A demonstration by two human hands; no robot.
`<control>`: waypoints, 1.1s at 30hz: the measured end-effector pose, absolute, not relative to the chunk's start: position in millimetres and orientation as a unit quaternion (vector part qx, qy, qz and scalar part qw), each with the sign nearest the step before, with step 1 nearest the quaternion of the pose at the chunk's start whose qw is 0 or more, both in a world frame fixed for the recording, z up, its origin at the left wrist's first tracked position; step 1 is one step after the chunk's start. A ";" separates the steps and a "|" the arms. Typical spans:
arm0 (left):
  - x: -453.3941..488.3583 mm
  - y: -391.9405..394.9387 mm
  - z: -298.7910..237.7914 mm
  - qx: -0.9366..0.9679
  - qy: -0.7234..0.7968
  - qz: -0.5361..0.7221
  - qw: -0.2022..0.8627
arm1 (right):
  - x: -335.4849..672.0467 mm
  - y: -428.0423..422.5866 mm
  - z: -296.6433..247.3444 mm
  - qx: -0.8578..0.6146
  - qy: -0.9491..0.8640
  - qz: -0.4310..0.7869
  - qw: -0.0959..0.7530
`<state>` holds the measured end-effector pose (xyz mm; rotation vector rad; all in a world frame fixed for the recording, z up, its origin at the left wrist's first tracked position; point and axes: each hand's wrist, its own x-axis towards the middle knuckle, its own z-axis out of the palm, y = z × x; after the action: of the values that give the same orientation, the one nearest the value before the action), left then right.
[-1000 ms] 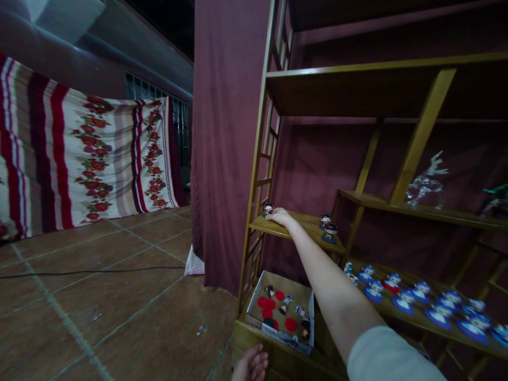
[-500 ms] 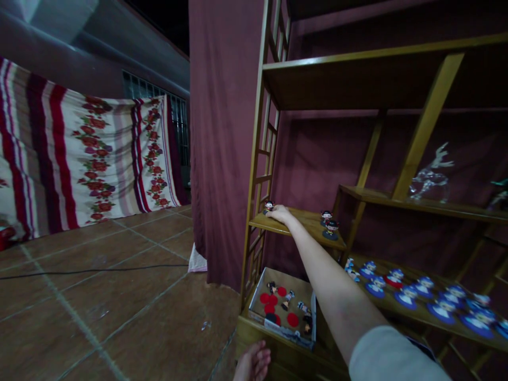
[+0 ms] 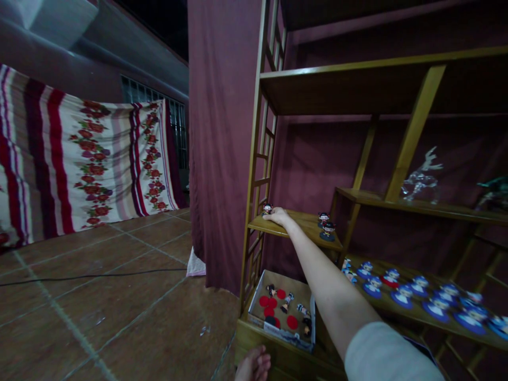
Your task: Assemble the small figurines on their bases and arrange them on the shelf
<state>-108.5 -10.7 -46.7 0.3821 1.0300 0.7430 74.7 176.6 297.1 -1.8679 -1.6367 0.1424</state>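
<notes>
At the left end of the small wooden shelf [image 3: 301, 225], my right hand [image 3: 279, 216] is closed on a small dark-haired figurine [image 3: 267, 209] that stands upright at the board's edge. Two similar figurines, one in front [image 3: 327, 230] and one behind [image 3: 323, 218], stand at the right end of that shelf. Low in the picture, my left hand [image 3: 254, 364] is held in front of the cabinet, fingers loosely bent and holding nothing. Just above it sits a shallow cardboard box [image 3: 286, 336] with several loose figurines [image 3: 287, 302] and red discs [image 3: 292, 322] inside.
On the lower right shelf stand several blue-and-white figurines [image 3: 402, 294]. A clear glass deer [image 3: 421, 177] occupies a higher shelf. A lattice side panel [image 3: 262, 169] and a maroon curtain [image 3: 222, 148] border the left. A black cable [image 3: 95, 275] crosses the tiled floor.
The view has shifted slightly. My right hand stays on the figurine at the shelf's left end, and my left hand keeps nearly the same place.
</notes>
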 end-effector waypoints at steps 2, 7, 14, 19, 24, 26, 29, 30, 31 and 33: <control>-108.3 -9.0 -47.8 0.180 0.479 0.339 0.789 | 73.9 175.7 297.2 -0.715 -0.619 0.057 0.321; -106.7 -5.0 -54.7 0.176 0.487 0.335 0.787 | 71.1 169.7 299.2 -0.720 -0.615 0.044 0.318; -106.5 -5.4 -63.6 0.183 0.479 0.329 0.793 | 67.9 158.6 305.0 -0.724 -0.620 0.036 0.300; -106.7 -6.9 -60.3 0.179 0.488 0.324 0.790 | 67.7 158.4 306.5 -0.726 -0.621 0.030 0.296; -106.7 -9.5 -54.7 0.174 0.495 0.329 0.785 | 69.4 160.8 305.8 -0.727 -0.623 0.028 0.288; -106.8 -10.0 -53.8 0.171 0.489 0.333 0.787 | 69.9 161.2 305.2 -0.723 -0.627 0.028 0.289; -106.4 -9.7 -54.9 0.162 0.485 0.334 0.792 | 70.0 161.4 304.4 -0.718 -0.630 0.031 0.294; -106.0 -9.4 -55.6 0.160 0.485 0.335 0.792 | 70.0 161.4 304.2 -0.718 -0.630 0.032 0.295; -105.5 -9.2 -56.5 0.158 0.485 0.335 0.792 | 69.9 161.4 304.2 -0.718 -0.630 0.032 0.295; -104.6 -8.9 -57.9 0.160 0.487 0.336 0.790 | 69.7 161.4 304.3 -0.719 -0.629 0.033 0.294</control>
<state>-104.6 -8.9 -57.9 0.3440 1.0479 0.7243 69.7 161.4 304.3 -1.9153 -1.6742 0.0883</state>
